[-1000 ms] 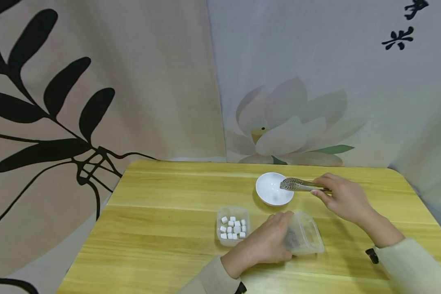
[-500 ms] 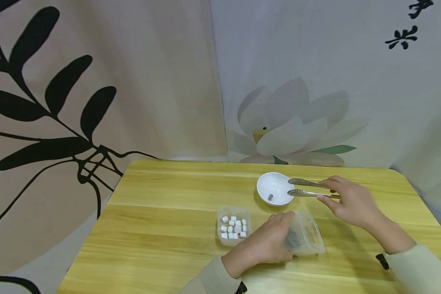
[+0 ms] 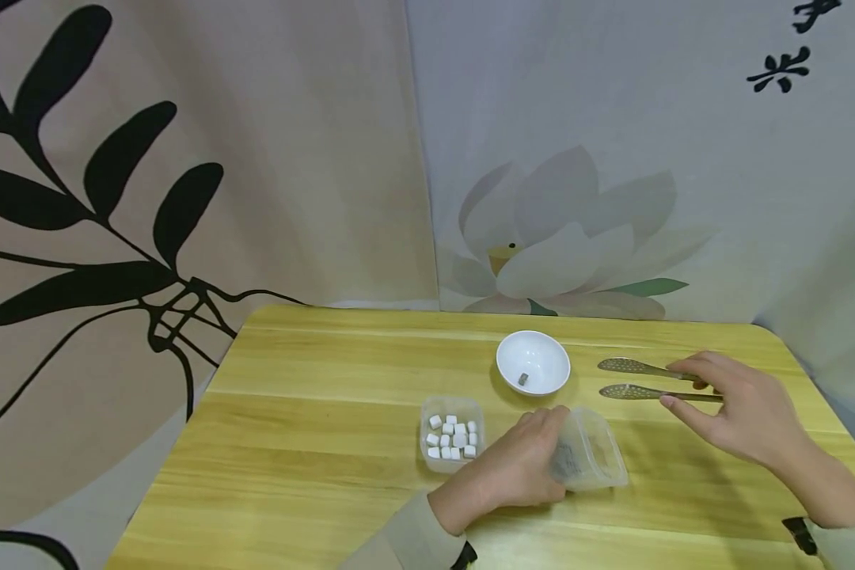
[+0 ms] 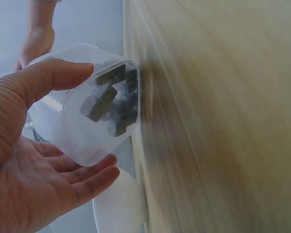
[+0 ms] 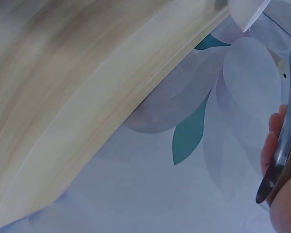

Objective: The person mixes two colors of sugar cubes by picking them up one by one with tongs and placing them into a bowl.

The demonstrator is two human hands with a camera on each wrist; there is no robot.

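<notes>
The left hand [image 3: 509, 469] is gripping a clear container [image 3: 609, 467], thumb on one side and fingers on the other, and is holding it tilted toward the right hand's side. Dark grey cubes [image 4: 101, 104] are lying in it. Left of that hand, a clear tub [image 3: 457, 404] is holding a cluster of white cubes [image 3: 459, 440]. Beyond the left hand, a white bowl [image 3: 545, 358] is holding one small grey piece [image 3: 523, 379]. The right hand [image 3: 748, 412] is gripping metal tongs [image 3: 630, 392], whose perforated tips are standing apart, pointing toward the bowl's side.

The left wrist view is showing the grey cubes through the container's wall, while the head view is giving only a dim patch. The right wrist view is showing the tongs' bent rear end beside the palm, which the hand is hiding in the head view.
</notes>
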